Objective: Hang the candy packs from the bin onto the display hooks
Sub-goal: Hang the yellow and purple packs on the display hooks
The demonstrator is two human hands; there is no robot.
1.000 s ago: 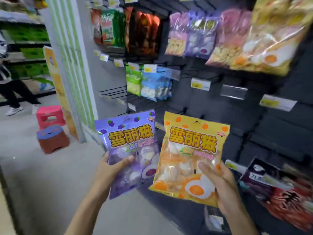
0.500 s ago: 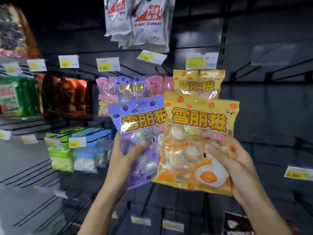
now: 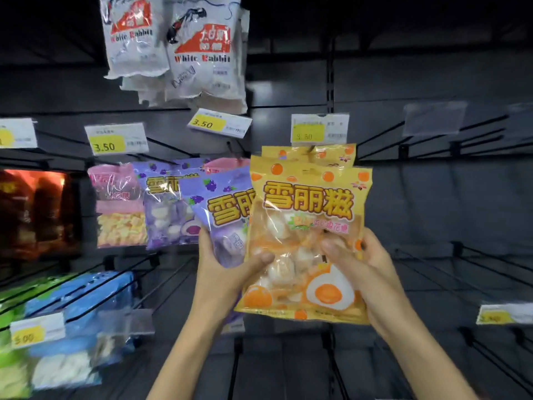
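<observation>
My left hand (image 3: 227, 272) grips a purple candy pack (image 3: 223, 215), and its thumb also rests on the front of the orange pack. My right hand (image 3: 360, 272) holds that orange candy pack (image 3: 308, 235) by its right side, overlapping the purple one. Both packs are raised in front of the dark display wall. Directly behind the orange pack, an identical orange pack (image 3: 331, 154) hangs on a hook under a price tag (image 3: 318, 129). To the left, purple (image 3: 164, 203) and pink (image 3: 118, 203) packs hang on their hooks. The bin is out of view.
White Rabbit candy bags (image 3: 178, 50) hang above. Blue (image 3: 80, 319) and green (image 3: 8, 356) packs hang at lower left, red-orange packs (image 3: 34, 212) at far left. Bare black wire hooks (image 3: 476, 272) stick out on the right and below, some with price tags (image 3: 504, 313).
The view swung from the aisle floor to facing the hook wall. Both packs rose and came together, the orange overlapping the purple, close to the hanging orange pack.
</observation>
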